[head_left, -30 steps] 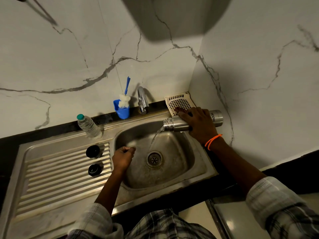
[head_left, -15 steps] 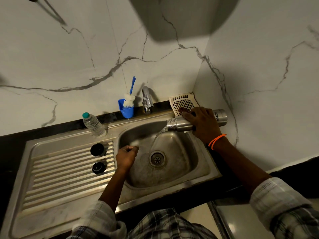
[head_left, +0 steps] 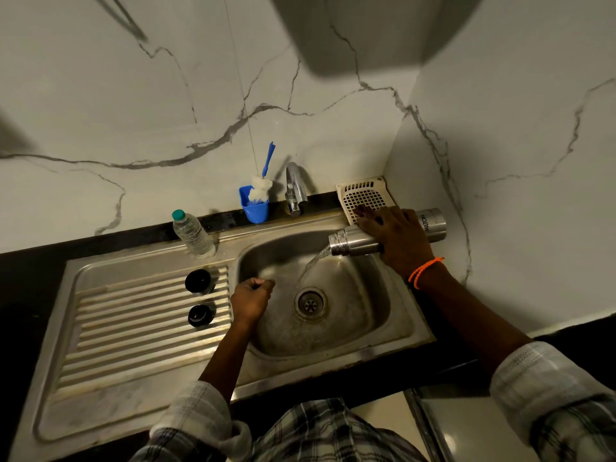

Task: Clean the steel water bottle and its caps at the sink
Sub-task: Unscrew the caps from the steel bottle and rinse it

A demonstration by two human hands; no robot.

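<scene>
My right hand (head_left: 398, 240) grips the steel water bottle (head_left: 353, 241), held sideways over the right rim of the sink (head_left: 410, 331). Its open mouth points left, and water pours from it into the basin near the drain (head_left: 310, 303). My left hand (head_left: 251, 296) hovers over the basin's left side with its fingers curled into a fist and nothing visible in it. Two black caps (head_left: 199, 281) (head_left: 200, 315) stand on the ribbed drainboard, just left of the basin.
A blue cup with a white bottle brush (head_left: 255, 203) stands behind the sink beside the tap (head_left: 296, 191). A clear plastic bottle with a green cap (head_left: 193, 233) stands at the back left. A cream plastic basket (head_left: 365, 195) sits in the corner.
Water keeps pouring from the tilted bottle into the basin. Both hands stay where they were; only the camera has shifted slightly.
</scene>
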